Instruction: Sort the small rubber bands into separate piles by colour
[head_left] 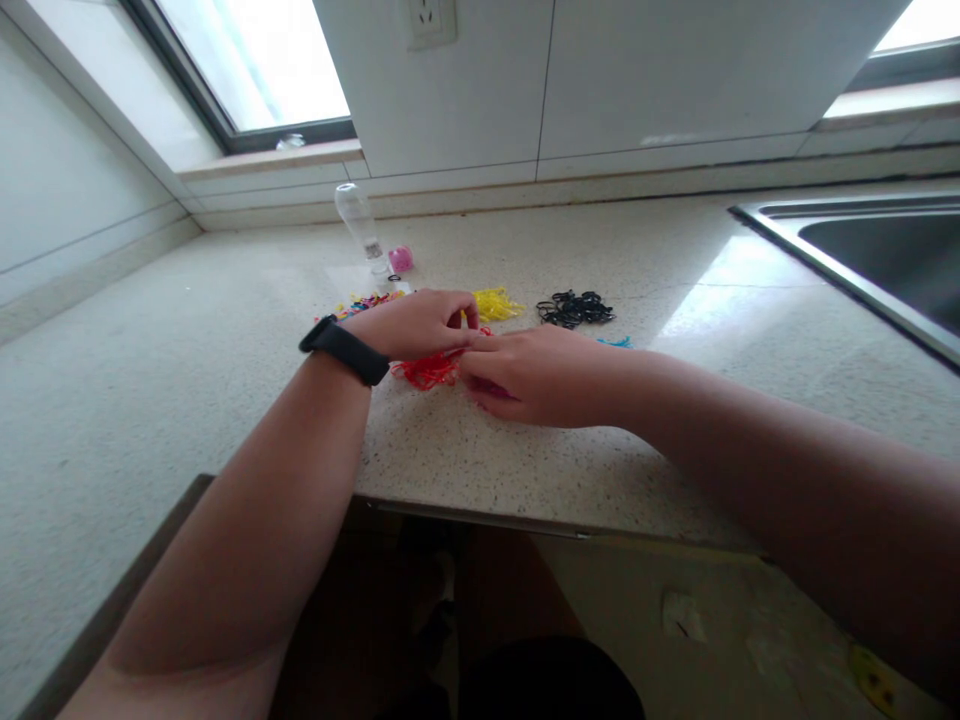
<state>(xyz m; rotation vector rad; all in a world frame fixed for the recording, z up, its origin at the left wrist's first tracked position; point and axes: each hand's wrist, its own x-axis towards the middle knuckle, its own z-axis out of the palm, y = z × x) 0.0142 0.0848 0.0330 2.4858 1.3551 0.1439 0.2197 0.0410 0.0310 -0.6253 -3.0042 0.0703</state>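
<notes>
My left hand (424,325), with a black band on its wrist, reaches over a pile of red rubber bands (429,372). Its thumb and forefinger pinch together; whatever lies between them is too small to make out. My right hand (547,375) meets it at the fingertips, its fingers curled and pressed together. Under that palm some pink rubber bands (491,390) show, partly hidden. Behind the hands lie a yellow pile of bands (496,303) and a mixed-colour pile (367,303), which my left hand partly covers. Blue bands (616,342) peek out past my right wrist.
Black rubber bands (575,308) form a pile at the right. A clear bottle (360,222) lies toward the wall beside a pink cap (401,259). The speckled countertop (480,465) ends at a front edge near my body. A metal sink (885,240) is set in at the right.
</notes>
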